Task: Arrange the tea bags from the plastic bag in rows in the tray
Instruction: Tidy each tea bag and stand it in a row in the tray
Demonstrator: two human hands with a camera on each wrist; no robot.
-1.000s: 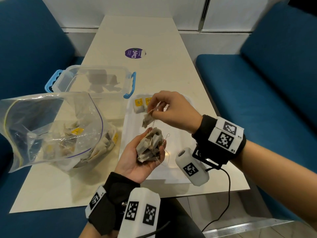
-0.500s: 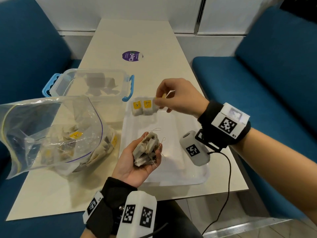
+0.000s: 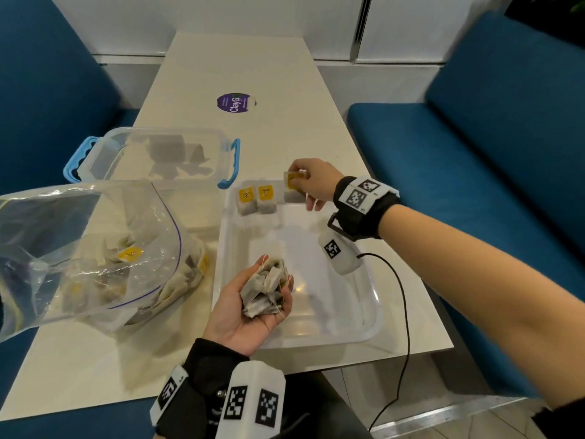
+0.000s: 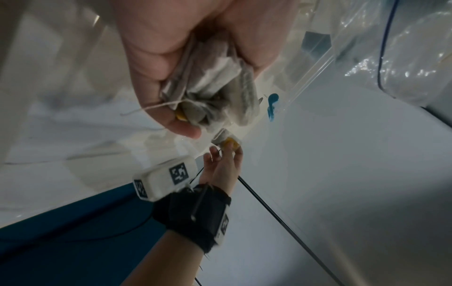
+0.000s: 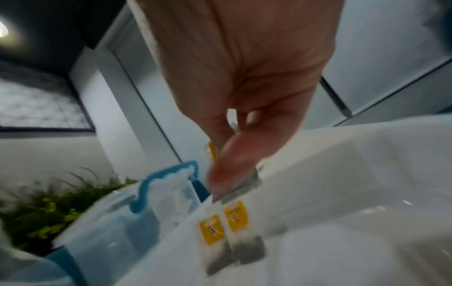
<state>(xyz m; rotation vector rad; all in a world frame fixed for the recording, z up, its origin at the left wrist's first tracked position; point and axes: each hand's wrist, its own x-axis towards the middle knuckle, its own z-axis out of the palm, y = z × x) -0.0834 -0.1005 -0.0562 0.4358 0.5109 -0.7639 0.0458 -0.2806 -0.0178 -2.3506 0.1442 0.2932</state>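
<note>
A clear tray [image 3: 364,324] is set at the near right of the desk [image 3: 240,68], its near rim close to the desk's edge. Two tea bags [image 3: 256,199] with yellow tags are laid side by side along its far wall, and a third bag [image 3: 294,188] is set just right of them, its tag pinched by the right hand [image 3: 313,183]. The rest of the tray floor is bare. A bunch of bags [image 3: 266,291] is cupped in the left hand [image 3: 243,312], fingers curled round it, above the tray's near left part. A plastic bag [image 3: 79,258] is slumped on the desk left of the tray, mouth open, with more tea bags heaped inside. Behind it a clear box [image 3: 158,156] with blue handles is seen; what lies in it cannot be told. A round purple sticker [image 3: 235,102] is stuck on the far, bare half of the desk. Blue benches [image 3: 474,153] are ranged along both sides. In the right wrist view, blurred, the two laid bags' tags [image 5: 225,222] are seen below the fingertips [image 5: 227,170], and green plants [image 5: 49,209] beyond the box. In the left wrist view a loose string [image 4: 146,109] is seen hanging from the bunch.
</note>
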